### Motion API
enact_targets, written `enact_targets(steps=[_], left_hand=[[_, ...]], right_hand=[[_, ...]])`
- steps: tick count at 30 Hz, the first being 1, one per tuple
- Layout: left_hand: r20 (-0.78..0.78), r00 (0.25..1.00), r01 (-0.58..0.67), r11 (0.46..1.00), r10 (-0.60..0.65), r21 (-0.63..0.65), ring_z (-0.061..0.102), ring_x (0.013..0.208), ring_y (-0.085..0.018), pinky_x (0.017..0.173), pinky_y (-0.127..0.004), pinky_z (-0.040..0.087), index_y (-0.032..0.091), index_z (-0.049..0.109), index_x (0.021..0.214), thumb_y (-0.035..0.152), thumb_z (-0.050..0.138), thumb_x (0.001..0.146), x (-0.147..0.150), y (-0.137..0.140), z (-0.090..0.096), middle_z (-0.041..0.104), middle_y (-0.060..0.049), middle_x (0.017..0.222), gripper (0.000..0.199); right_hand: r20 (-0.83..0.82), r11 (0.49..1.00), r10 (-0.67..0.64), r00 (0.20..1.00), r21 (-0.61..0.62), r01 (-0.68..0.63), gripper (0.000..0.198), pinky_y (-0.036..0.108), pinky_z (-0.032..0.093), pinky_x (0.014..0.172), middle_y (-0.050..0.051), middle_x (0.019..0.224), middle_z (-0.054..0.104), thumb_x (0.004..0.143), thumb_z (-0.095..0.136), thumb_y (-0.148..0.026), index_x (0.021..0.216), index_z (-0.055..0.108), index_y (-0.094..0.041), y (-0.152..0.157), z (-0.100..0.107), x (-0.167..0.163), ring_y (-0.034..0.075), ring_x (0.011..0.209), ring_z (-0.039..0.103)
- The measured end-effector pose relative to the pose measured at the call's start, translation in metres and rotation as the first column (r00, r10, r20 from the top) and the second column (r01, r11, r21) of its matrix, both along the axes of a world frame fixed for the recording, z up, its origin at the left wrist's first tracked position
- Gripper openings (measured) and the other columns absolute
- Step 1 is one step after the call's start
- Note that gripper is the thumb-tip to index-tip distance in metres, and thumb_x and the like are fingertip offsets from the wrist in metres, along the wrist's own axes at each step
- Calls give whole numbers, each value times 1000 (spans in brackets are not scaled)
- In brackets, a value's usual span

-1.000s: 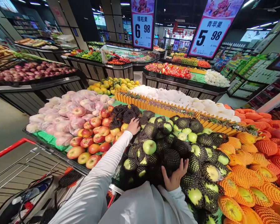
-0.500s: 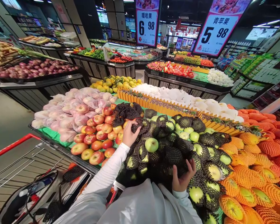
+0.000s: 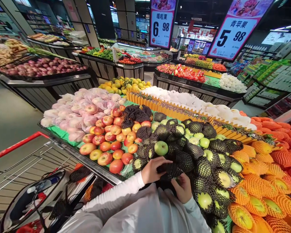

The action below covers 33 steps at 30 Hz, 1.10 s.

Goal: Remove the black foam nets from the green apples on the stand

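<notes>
Close to my body, in the head view, a dark foam fruit net [image 3: 171,169] is stretched between both hands. My left hand [image 3: 154,169] pinches its left side, fingers closed. My right hand [image 3: 183,187] has thumb and fingers closed at its right side, partly in shadow. Whether anything is inside the net is too dark to tell. Just beyond my left hand lies a bare green apple [image 3: 161,148], among green apples in black nets [image 3: 185,160]. Bare red apples [image 3: 105,158] fill the area to the left, with a heap of loose black nets [image 3: 136,114] behind them.
A shopping cart [image 3: 26,152] with a bag stands at the left. Bagged pinkish fruit [image 3: 75,111] lies at the display's left end. Orange-netted fruit [image 3: 249,194] is at the right. An orange divider [image 3: 172,110] crosses behind the apples. Price signs [image 3: 162,27] hang above.
My left hand has come back from the upper apples toward my body and right, and meets my right hand. The black net now shows between them. The view has shifted slightly.
</notes>
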<state>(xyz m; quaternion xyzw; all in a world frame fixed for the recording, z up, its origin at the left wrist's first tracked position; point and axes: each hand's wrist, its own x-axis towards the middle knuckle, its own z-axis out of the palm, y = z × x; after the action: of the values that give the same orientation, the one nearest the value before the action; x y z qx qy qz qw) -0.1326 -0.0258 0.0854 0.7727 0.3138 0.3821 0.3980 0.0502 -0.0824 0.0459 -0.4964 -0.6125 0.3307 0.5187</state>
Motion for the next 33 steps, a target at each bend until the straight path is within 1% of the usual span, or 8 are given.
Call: enact_targets(steps=[6,12,18,21,24,27,30,33], left_hand=[[53,996,78,993,-73,-84,63,105,-24,93,-37,49,21,62,126,23,55,85,8,1,-8,66,-12,112,41],[178,979,144,954,-98,-262,62,106,-25,98,-39,45,20,68,116,22,56,77,3,12,-10,69,-10,110,41],[541,841,450,548,5,-705,65,93,-25,88,-39,47,16,71,95,24,59,58,-8,13,-17,72,-8,94,40],[667,737,554,466,110,-690,64,80,-23,78,-37,49,16,70,91,30,63,53,-11,9,-24,71,-7,86,41],[708,687,582,461,163,-670,61,67,-20,68,-36,50,17,69,91,44,62,62,-10,11,-24,67,-6,74,40],[625,766,493,485,153,-722,62,74,-19,68,-32,49,16,69,98,50,59,75,-9,16,-21,68,-9,85,42],[479,866,331,556,142,-763,61,82,-17,71,-28,48,16,68,99,44,69,75,-9,24,-20,67,-8,94,36],[353,924,175,658,146,-732,53,67,-11,62,-23,44,16,62,81,45,75,71,-10,33,-23,57,0,75,33]], right_hand=[[-208,986,-65,976,-164,30,25,35,59,81,9,96,75,79,72,-37,96,72,-19,-8,14,11,22,86,69],[-349,945,142,927,-232,-232,29,39,59,77,7,91,74,82,66,-47,98,69,-23,-19,17,5,22,83,69],[-353,968,102,930,-180,-174,43,37,57,62,6,76,68,83,55,-61,96,64,-21,-14,17,0,22,68,67],[-412,974,86,907,-155,-163,40,34,54,59,4,72,65,79,60,-60,92,62,-22,-10,18,-2,20,64,64],[-464,968,62,884,-186,-166,34,30,50,55,2,71,64,79,63,-54,92,60,-23,0,22,-2,18,61,60],[-349,964,36,936,-235,-125,33,28,46,56,0,70,61,78,65,-53,89,60,-22,24,29,4,15,59,56],[-46,964,64,997,-255,-74,35,27,45,58,0,70,59,81,59,-55,86,59,-20,65,38,9,15,62,54],[396,967,70,916,-252,36,28,29,47,67,4,80,65,88,49,-44,86,60,-19,107,43,6,18,73,59]])
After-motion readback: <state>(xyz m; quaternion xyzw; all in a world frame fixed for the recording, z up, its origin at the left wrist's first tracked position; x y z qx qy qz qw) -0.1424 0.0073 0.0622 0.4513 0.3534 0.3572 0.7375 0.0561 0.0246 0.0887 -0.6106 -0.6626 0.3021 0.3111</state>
